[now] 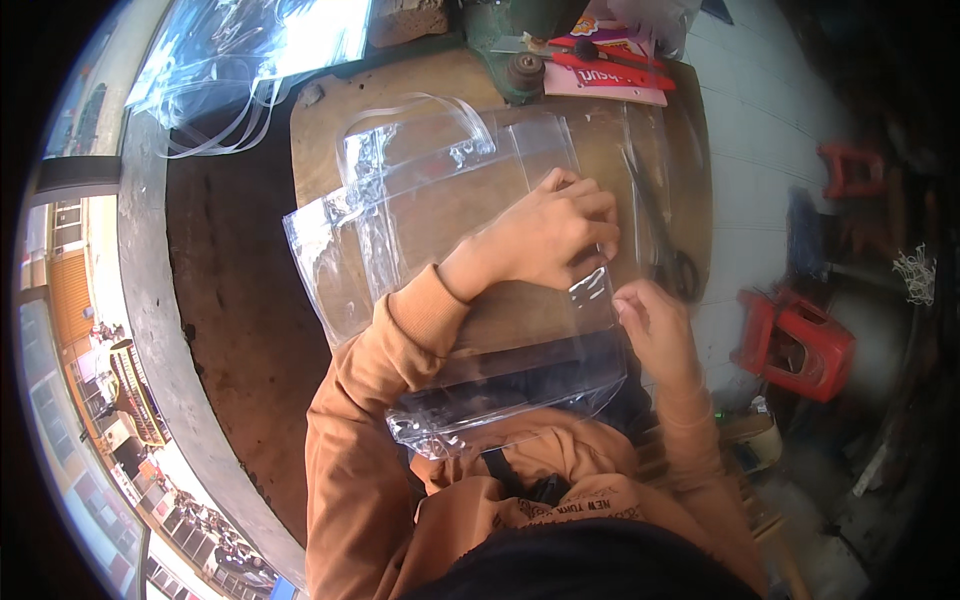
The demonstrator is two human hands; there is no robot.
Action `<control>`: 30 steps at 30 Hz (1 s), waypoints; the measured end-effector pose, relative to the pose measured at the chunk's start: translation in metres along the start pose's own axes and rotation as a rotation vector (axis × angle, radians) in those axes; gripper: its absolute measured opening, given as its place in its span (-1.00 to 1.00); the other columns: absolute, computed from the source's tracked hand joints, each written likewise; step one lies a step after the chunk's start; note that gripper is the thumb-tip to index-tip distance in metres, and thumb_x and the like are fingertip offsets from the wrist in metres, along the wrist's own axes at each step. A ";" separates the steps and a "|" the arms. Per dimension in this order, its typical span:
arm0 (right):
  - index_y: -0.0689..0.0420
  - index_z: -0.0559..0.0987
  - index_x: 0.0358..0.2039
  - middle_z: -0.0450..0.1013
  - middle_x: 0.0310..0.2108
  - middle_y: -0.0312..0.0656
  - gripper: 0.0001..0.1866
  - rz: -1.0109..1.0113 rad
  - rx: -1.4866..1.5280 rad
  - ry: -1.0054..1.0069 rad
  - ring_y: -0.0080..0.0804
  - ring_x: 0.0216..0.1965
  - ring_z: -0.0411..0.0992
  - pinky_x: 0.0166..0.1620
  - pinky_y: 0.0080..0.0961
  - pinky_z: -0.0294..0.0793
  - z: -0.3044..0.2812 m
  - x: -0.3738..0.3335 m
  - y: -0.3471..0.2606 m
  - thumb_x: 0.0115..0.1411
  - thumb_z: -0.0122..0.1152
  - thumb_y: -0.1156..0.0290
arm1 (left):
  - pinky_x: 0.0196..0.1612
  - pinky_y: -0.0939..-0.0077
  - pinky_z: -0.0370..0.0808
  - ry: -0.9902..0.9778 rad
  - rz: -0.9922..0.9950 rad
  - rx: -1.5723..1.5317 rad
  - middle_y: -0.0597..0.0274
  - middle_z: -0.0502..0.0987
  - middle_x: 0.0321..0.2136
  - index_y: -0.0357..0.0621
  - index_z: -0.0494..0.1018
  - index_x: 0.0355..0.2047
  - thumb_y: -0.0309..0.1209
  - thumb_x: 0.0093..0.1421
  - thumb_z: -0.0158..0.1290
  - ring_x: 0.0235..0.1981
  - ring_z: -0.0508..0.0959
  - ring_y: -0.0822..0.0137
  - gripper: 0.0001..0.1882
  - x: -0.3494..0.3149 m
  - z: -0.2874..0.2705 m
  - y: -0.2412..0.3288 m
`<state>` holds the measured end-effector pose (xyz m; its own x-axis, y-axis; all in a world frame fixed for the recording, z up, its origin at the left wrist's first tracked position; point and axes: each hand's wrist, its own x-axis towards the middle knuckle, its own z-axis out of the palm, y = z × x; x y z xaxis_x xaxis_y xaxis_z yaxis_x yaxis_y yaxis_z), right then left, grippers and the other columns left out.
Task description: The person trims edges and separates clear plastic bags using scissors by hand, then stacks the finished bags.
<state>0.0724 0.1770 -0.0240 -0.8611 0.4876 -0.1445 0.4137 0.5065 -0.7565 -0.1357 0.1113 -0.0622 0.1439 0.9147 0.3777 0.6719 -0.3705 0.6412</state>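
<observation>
Wooden board (325, 150) is the biggest item, spread under and beyond the left fingers. Clear bag (470, 215) lies over it and runs back to the lap, directly under the left hand; it's the piece being worked. Bag is see-through: board shows through its upper part, dark cloth and the orange sweatshirt (350, 480) through the lower. Its looped handle (455, 103) sits beyond the left fingers, off to their left.

Stack of clear bags (255, 50), handles dangling, far up-left of both hands. Red stool (800, 345) well right of the right fingers, hollow side showing.

Left hand (565, 230): fingers curled, clamped on the bag's right-hand edge film. Right hand (655, 325): just below and right of the left, thumb and index tips close together by the same edge; can't tell if film is between them.

Dark scissors (655, 220) just right of the left fingers, above the right ones. Red-handled tool (625, 68) beyond both hands, on a pink packet (630, 97); contents unreadable.
</observation>
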 end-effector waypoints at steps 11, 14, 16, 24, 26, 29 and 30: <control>0.22 0.40 -0.45 0.32 -0.51 -0.10 -0.88 -0.232 -0.347 -0.145 -0.17 -0.43 0.35 -0.41 -0.34 0.36 -0.010 0.015 -0.005 -0.05 0.12 0.60 | -0.57 0.50 0.41 -0.115 0.448 0.168 0.32 0.42 -0.67 -0.26 0.45 -0.39 -0.30 -0.05 -0.01 -0.61 0.48 0.35 -0.72 -0.031 0.046 0.031; 0.20 0.40 -0.48 0.28 -0.54 -0.12 -0.84 -0.381 -0.541 -0.179 -0.19 -0.46 0.32 -0.43 -0.34 0.35 -0.011 0.018 -0.001 -0.14 0.13 0.60 | -0.59 0.49 0.43 -0.235 0.403 0.164 0.28 0.45 -0.67 -0.29 0.45 -0.34 -0.32 -0.03 -0.04 -0.61 0.50 0.34 -0.69 -0.030 0.046 0.030; 0.19 0.38 -0.51 0.24 -0.56 -0.15 -0.84 -0.490 -0.658 -0.179 -0.23 -0.47 0.30 -0.44 -0.39 0.36 -0.010 0.020 -0.001 -0.18 0.12 0.59 | -0.62 0.48 0.43 -0.238 0.412 0.144 0.27 0.45 -0.69 -0.29 0.46 -0.30 -0.34 -0.03 -0.05 -0.62 0.50 0.33 -0.68 -0.029 0.045 0.030; 0.16 0.31 -0.59 0.18 -0.58 -0.18 -0.88 -0.717 -0.870 0.069 -0.30 -0.48 0.28 -0.46 -0.45 0.39 -0.017 0.094 -0.007 -0.16 0.04 0.61 | -0.62 0.45 0.42 -0.364 0.415 0.153 0.28 0.45 -0.71 -0.23 0.45 -0.16 -0.32 0.04 -0.08 -0.64 0.51 0.30 -0.62 -0.025 0.041 0.032; 0.17 0.32 -0.57 0.20 -0.58 -0.16 -0.88 -0.691 -0.985 0.312 -0.27 -0.48 0.29 -0.45 -0.43 0.40 -0.016 0.131 -0.014 -0.14 0.05 0.60 | -0.61 0.44 0.42 -0.386 0.404 0.162 0.28 0.45 -0.71 -0.23 0.44 -0.14 -0.31 0.03 -0.08 -0.63 0.51 0.29 -0.60 -0.025 0.040 0.030; 0.19 0.33 -0.51 0.28 -0.55 -0.11 -0.88 -0.545 -0.896 0.506 -0.19 -0.43 0.33 -0.41 -0.34 0.41 -0.046 0.172 -0.014 -0.03 0.10 0.54 | -0.60 0.40 0.42 -0.350 0.386 0.132 0.25 0.46 -0.71 -0.21 0.45 -0.20 -0.31 -0.02 -0.04 -0.63 0.52 0.25 -0.63 -0.024 0.042 0.032; 0.19 0.34 -0.50 0.30 -0.54 -0.11 -0.88 -0.531 -0.857 0.537 -0.17 -0.42 0.34 -0.41 -0.32 0.41 -0.050 0.173 -0.017 0.00 0.11 0.51 | -0.60 0.38 0.41 -0.291 0.375 0.104 0.23 0.46 -0.72 -0.19 0.47 -0.27 -0.32 -0.04 -0.03 -0.63 0.52 0.23 -0.68 -0.025 0.045 0.032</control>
<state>-0.0684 0.2884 -0.0042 -0.8350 0.2032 0.5114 0.2783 0.9577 0.0738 -0.0850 0.0835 -0.0814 0.5772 0.7337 0.3585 0.6015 -0.6789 0.4210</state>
